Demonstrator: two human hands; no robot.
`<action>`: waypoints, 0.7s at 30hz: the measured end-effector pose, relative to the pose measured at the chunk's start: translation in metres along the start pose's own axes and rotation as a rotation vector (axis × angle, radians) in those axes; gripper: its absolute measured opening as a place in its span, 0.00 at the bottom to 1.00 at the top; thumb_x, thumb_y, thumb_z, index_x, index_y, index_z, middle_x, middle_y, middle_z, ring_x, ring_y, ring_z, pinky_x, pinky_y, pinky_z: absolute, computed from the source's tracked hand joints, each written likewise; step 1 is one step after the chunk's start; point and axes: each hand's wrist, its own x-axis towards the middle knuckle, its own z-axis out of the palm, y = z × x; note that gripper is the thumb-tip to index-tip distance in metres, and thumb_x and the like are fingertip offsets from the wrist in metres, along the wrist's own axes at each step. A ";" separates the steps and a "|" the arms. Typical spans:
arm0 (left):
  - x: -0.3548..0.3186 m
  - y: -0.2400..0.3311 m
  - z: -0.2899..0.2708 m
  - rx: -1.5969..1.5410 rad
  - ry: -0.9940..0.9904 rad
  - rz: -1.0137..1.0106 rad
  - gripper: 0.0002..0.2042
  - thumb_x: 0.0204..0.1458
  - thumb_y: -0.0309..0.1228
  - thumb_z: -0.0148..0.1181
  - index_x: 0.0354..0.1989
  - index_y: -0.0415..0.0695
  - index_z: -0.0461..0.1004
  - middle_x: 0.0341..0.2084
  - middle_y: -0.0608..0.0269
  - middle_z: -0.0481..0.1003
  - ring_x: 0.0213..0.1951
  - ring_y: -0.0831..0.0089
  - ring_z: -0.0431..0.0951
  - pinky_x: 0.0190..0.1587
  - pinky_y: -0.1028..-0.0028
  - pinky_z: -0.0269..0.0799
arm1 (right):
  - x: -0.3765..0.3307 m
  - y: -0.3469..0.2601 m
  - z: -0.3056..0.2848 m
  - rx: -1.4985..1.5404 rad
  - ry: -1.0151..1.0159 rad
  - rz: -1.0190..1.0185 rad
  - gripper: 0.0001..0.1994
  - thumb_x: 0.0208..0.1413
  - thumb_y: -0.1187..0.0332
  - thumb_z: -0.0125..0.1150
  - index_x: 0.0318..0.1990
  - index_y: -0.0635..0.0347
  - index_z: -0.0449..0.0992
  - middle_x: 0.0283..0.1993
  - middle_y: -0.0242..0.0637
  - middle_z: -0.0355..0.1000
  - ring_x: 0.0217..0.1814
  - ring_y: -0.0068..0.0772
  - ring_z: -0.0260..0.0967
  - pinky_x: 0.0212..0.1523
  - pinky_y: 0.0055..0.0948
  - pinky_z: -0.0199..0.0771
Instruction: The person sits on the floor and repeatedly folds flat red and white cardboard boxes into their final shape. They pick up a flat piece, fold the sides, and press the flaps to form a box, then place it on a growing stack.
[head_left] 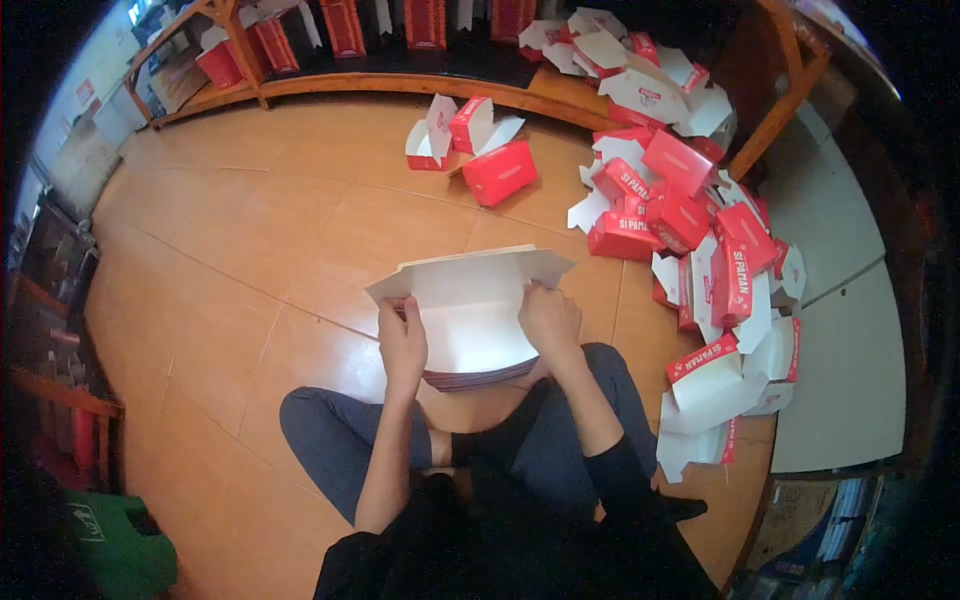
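A person sits cross-legged on an orange tiled floor. To the person's right, a large heap of red-and-white folded boxes spreads along the floor — too many to count. Ahead lie three more boxes in a small cluster. One flat white carton blank is held over a stack of blanks at the lap. The left hand pinches its left edge; the right hand pinches its right flap.
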 end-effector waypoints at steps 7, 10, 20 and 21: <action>-0.009 -0.001 0.004 -0.087 0.088 -0.004 0.11 0.59 0.34 0.52 0.38 0.37 0.68 0.29 0.53 0.75 0.31 0.66 0.76 0.35 0.67 0.71 | -0.002 0.003 0.010 -0.003 0.082 -0.014 0.15 0.60 0.64 0.45 0.31 0.63 0.77 0.25 0.52 0.75 0.27 0.56 0.75 0.30 0.51 0.74; -0.010 -0.003 0.003 -0.070 0.098 -0.019 0.10 0.59 0.34 0.53 0.38 0.37 0.68 0.29 0.54 0.75 0.30 0.68 0.76 0.35 0.69 0.71 | -0.002 0.005 0.013 0.011 0.082 -0.009 0.15 0.60 0.64 0.45 0.31 0.63 0.77 0.25 0.52 0.75 0.27 0.55 0.75 0.30 0.52 0.74; -0.010 -0.013 0.008 -0.127 0.151 0.041 0.11 0.59 0.34 0.53 0.38 0.38 0.69 0.28 0.57 0.74 0.31 0.71 0.73 0.35 0.71 0.69 | -0.007 0.008 0.001 0.075 -0.033 0.004 0.20 0.63 0.56 0.41 0.36 0.61 0.77 0.29 0.54 0.75 0.32 0.58 0.75 0.36 0.53 0.73; -0.011 -0.014 0.009 -0.121 0.158 0.065 0.11 0.59 0.35 0.53 0.39 0.38 0.69 0.29 0.57 0.74 0.31 0.71 0.73 0.35 0.71 0.69 | -0.008 0.011 0.000 0.098 -0.045 -0.011 0.20 0.63 0.56 0.40 0.36 0.61 0.77 0.29 0.53 0.75 0.33 0.58 0.75 0.37 0.53 0.73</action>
